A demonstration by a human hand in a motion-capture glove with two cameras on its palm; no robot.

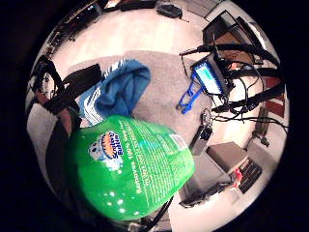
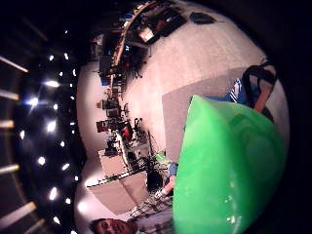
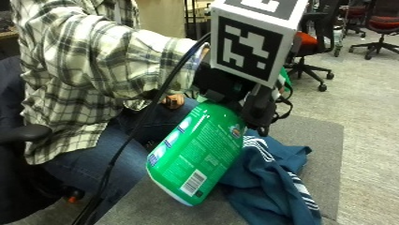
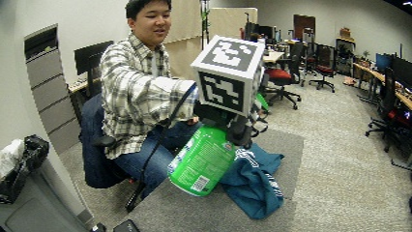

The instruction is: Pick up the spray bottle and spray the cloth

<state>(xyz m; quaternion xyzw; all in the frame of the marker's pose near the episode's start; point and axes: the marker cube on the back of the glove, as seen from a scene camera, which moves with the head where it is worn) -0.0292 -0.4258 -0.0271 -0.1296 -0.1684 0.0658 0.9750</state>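
with my right hand [image 3: 240, 91] clamped on the spray bottle [image 3: 196, 152], which is tilted above the worktop [image 3: 324, 136], i aim the nozzle at the cloth [image 3: 274, 183] before squeezing.

Blue cloth [image 3: 274, 183] on grey table [image 3: 324, 136]

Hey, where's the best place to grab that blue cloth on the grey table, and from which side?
Probably take the blue striped cloth at the raised fold along its outer edge, coming from above on the side away from the green plastic spray bottle. It lies crumpled on the grey table, so the folds offer something to pinch, and the tilted bottle crowds the other side.
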